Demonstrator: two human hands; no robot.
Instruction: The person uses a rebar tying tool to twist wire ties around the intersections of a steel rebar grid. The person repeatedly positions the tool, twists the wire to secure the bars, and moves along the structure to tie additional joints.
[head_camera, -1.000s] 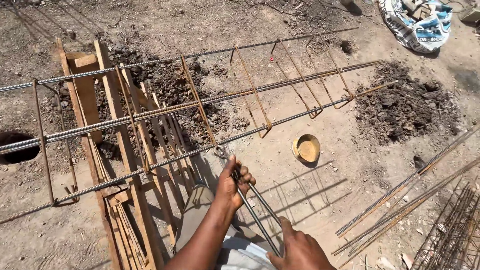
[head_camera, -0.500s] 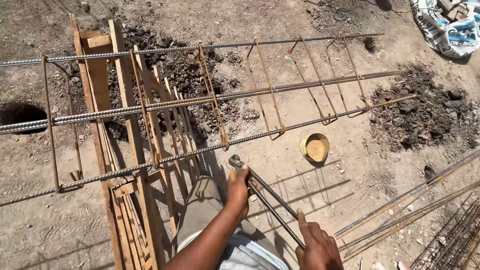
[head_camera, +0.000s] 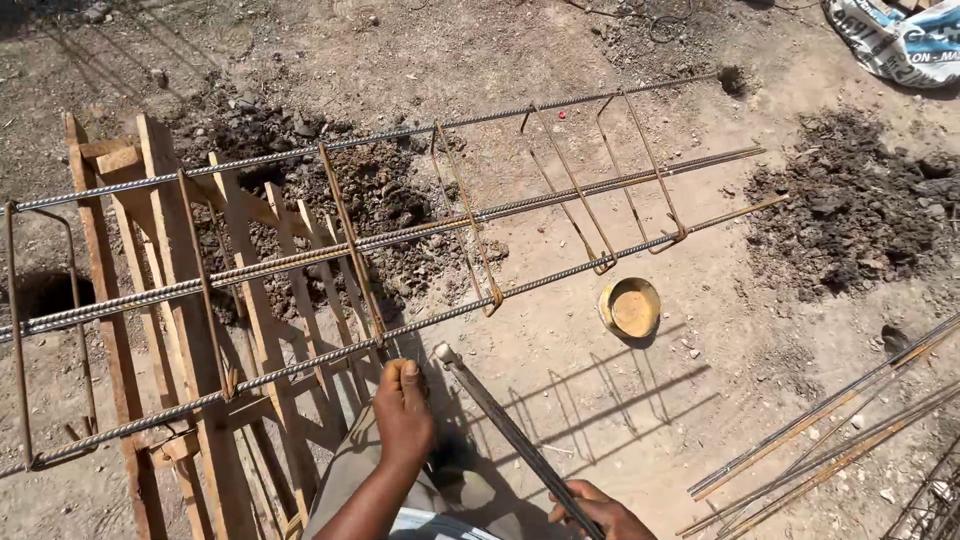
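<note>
Since the long grey steel bending rod (head_camera: 510, 430) looks heavy and stiff, right hand (head_camera: 598, 512) fingers wrap its near end, while left hand (head_camera: 403, 415) fingers curl together beside the ribbed rebar cage (head_camera: 400, 240).

The rebar cage (head_camera: 400, 240) lies lengthwise across the wooden trestle (head_camera: 180, 330), which stands at the left. Behind it sits a heap of rubble (head_camera: 350, 190). A bowl (head_camera: 630, 307) rests on the ground just right of the cage's near bar. Farther right lies a dirt pile (head_camera: 850, 210), with loose rods (head_camera: 830, 440) nearer the viewer.
</note>
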